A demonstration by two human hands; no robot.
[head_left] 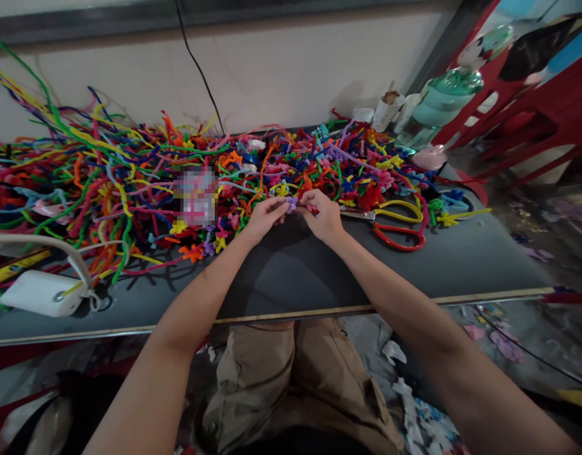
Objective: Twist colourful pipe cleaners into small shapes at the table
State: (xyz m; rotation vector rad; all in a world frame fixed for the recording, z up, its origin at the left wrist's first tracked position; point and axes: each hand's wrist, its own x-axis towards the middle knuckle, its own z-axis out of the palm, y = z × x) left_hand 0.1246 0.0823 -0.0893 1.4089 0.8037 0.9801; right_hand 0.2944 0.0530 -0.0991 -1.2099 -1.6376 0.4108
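Observation:
My left hand [266, 217] and my right hand [323, 215] meet over the dark table [461, 265], fingers pinched together on a small purple pipe-cleaner piece [292, 202] held between them. Just beyond the hands lies a big tangled heap of coloured pipe cleaners [129, 177], with small twisted flower shapes among them. Both forearms reach in from the bottom of the view.
Red-and-yellow scissors [397, 224] lie right of my right hand. A white box with a cable [42, 292] sits at the near left edge. A green bottle [435, 104] and paper cups [388, 107] stand at the back right. Red plastic chairs [532, 120] stand beyond the table.

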